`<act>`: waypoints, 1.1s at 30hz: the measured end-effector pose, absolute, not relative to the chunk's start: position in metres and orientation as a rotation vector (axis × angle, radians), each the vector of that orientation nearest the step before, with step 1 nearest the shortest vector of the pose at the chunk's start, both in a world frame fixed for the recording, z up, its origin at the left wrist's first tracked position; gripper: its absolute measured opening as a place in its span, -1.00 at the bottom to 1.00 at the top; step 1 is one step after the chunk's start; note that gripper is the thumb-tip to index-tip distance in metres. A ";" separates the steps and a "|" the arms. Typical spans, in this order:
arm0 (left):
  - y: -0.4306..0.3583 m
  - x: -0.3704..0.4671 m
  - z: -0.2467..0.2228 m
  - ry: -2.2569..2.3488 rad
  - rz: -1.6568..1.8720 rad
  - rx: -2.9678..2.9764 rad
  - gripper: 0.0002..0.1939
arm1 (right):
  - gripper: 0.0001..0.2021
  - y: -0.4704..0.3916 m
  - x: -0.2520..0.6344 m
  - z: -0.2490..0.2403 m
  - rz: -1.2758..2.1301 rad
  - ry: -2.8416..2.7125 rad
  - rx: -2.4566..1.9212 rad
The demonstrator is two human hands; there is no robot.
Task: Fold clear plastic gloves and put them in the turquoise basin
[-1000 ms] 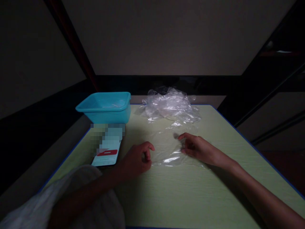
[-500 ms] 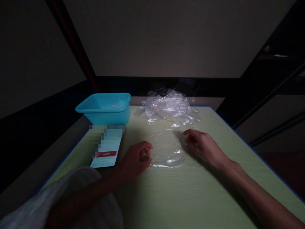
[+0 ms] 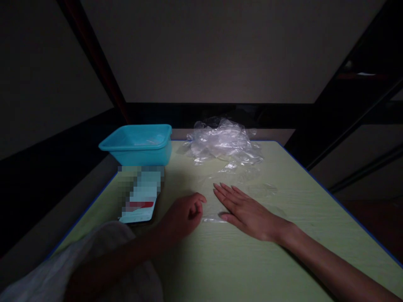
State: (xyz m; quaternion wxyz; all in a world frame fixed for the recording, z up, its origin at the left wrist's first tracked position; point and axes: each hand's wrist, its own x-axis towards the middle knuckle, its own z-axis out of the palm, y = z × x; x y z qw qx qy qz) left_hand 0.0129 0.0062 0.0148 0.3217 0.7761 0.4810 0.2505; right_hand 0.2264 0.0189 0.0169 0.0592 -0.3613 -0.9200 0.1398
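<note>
A thin, clear plastic piece (image 3: pixel 214 219), apparently a disposable glove, lies spread on the table; its outline is faint. My right hand (image 3: pixel 248 212) is flat on it, palm down, fingers stretched toward the far left. At its left edge rests my left hand (image 3: pixel 185 216) with the fingers curled in. Whether a bit of the plastic is pinched in those fingers is hidden. Behind both hands sits a crumpled heap of clear plastic gloves (image 3: pixel 223 140), some loose ends trailing toward me.
On the far left of the pale table (image 3: pixel 245 272) stands a blue plastic basin (image 3: pixel 141 155), with something small and clear inside. A phone (image 3: pixel 138 213) lies in front of it, its lit screen partly blurred. A wall (image 3: pixel 204 50) rises behind the table.
My right hand has gone from curled fingers at the plastic's right side to lying flat, nearer and further left. The left fingers have curled in more.
</note>
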 end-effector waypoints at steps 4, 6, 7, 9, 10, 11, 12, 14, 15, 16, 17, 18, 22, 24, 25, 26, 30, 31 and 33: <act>0.010 0.011 0.018 1.223 0.613 1.973 -0.72 | -0.37 0.018 0.228 0.018 0.418 -2.816 -1.106; 0.010 0.010 0.020 1.229 0.591 1.967 -0.72 | -0.36 0.018 0.228 0.018 0.420 -2.808 -1.105; 0.010 0.008 0.022 1.232 0.575 1.960 -0.72 | -0.36 0.018 0.228 0.018 0.422 -2.803 -1.107; 0.010 0.004 0.026 1.238 0.533 1.945 -0.74 | -0.36 0.018 0.228 0.017 0.426 -2.803 -1.119; 0.011 0.002 0.029 1.236 0.506 1.939 -0.74 | -0.36 0.018 0.228 0.018 0.426 -2.804 -1.125; 0.011 0.000 0.031 1.231 0.478 1.935 -0.75 | -0.36 0.018 0.228 0.018 0.427 -2.807 -1.129; 0.012 -0.002 0.032 1.227 0.448 1.941 -0.74 | -0.36 0.018 0.227 0.018 0.427 -2.812 -1.131; 0.012 -0.003 0.033 1.276 0.447 1.994 -0.72 | -0.36 0.018 0.227 0.019 0.426 -2.827 -1.140; 0.011 -0.002 0.032 1.314 0.488 2.048 -0.71 | -0.36 0.018 0.227 0.020 0.425 -2.833 -1.145; 0.009 0.000 0.030 1.344 0.551 2.121 -0.70 | -0.36 0.017 0.227 0.020 0.423 -2.835 -1.147; 0.006 0.002 0.028 1.347 0.634 2.208 -0.69 | -0.36 0.017 0.227 0.020 0.417 -2.831 -1.143; 0.002 0.006 0.026 1.280 0.697 2.309 -0.70 | -0.37 0.017 0.227 0.020 0.411 -2.823 -1.134; -0.019 0.019 0.015 0.912 0.532 2.624 -0.53 | -0.39 0.018 0.227 0.017 0.396 -2.800 -1.086; -0.026 0.022 0.012 0.876 0.391 2.664 -0.38 | -0.39 0.018 0.227 0.016 0.392 -2.802 -1.078; -0.028 0.023 0.011 0.876 0.327 2.669 -0.33 | -0.39 0.018 0.227 0.015 0.390 -2.802 -1.077; -0.029 0.023 0.011 0.882 0.275 2.667 -0.29 | -0.39 0.018 0.227 0.015 0.388 -2.801 -1.077; -0.027 0.022 0.016 0.900 0.109 2.668 -0.22 | -0.38 0.018 0.227 0.015 0.372 -2.801 -1.085; -0.027 0.021 0.018 0.906 0.076 2.669 -0.21 | -0.37 0.018 0.227 0.015 0.368 -2.804 -1.089; -0.027 0.021 0.021 0.924 0.029 2.669 -0.19 | -0.37 0.018 0.227 0.015 0.363 -2.803 -1.086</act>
